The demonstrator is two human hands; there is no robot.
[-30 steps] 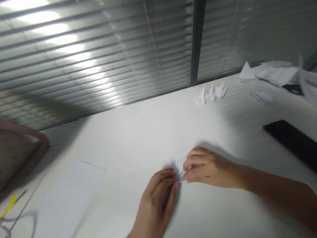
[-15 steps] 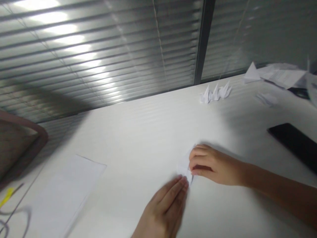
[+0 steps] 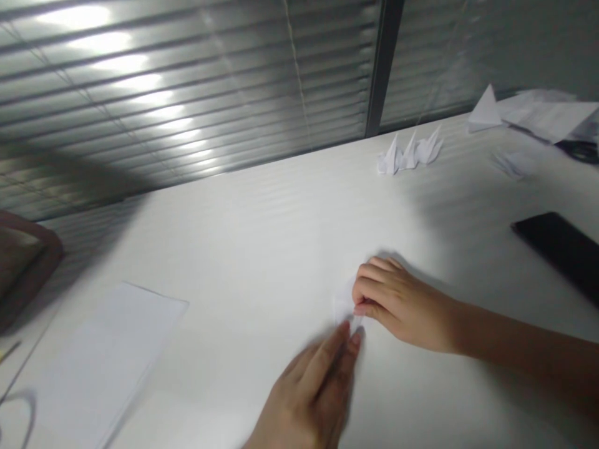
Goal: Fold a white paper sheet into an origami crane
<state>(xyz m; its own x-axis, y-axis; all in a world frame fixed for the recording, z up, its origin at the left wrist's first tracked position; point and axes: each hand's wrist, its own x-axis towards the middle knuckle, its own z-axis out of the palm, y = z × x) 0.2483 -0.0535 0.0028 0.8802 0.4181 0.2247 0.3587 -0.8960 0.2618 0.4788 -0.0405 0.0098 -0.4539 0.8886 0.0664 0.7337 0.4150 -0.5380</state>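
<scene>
A small piece of folded white paper (image 3: 342,304) lies on the white table, partly covered by both hands. My right hand (image 3: 397,302) comes in from the right with curled fingers, its thumb and index finger pinching the paper's right side. From below, my left hand (image 3: 311,390) grips the near end of the paper between thumb and fingertips. The fingertips of both hands are close together there, and the exact folds between them are hidden.
Folded paper cranes (image 3: 410,154) stand in a row near the glass partition. A black phone (image 3: 559,249) lies on the right, past it loose papers (image 3: 547,115). White sheets (image 3: 110,355) rest at left, near a cable (image 3: 30,405) and a brownish-pink object (image 3: 28,262).
My right thumb and index finger have closed in on the paper's edge. The left thumb has spread a little from the fingers at the near end. The camera view has shifted slightly.
</scene>
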